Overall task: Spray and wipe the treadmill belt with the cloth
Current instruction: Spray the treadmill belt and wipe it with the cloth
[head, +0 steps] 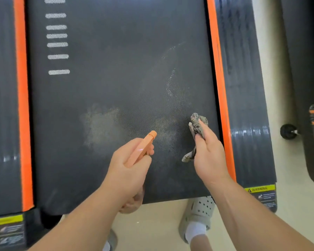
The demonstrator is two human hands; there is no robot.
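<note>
Bare forearms point(83, 220) are reaching in from the bottom edge, above a grey perforated shoe point(200, 211) that is standing on the pale floor just off the belt's end. Left hand point(130, 163) is wrapping its fingers round the orange spray bottle point(143, 147), its nozzle pointing up the treadmill belt point(116, 69) toward a pale hazy patch point(100, 124). Whether a finger is pressing the trigger I cannot tell. Right hand point(208, 153) is clenching the bunched cloth point(196, 124) tightly, holding it low over the belt near the orange side strip point(216, 69); whether it is touching the belt is unclear.

Judging by this, spraying is the step in hand. It is likely going best with short, even bursts spread over the hazy patch and the whitish streak point(170, 84). After that comes wiping with the cloth opened flat, in overlapping passes across the full width, without leaving puddles at the edges.
</note>
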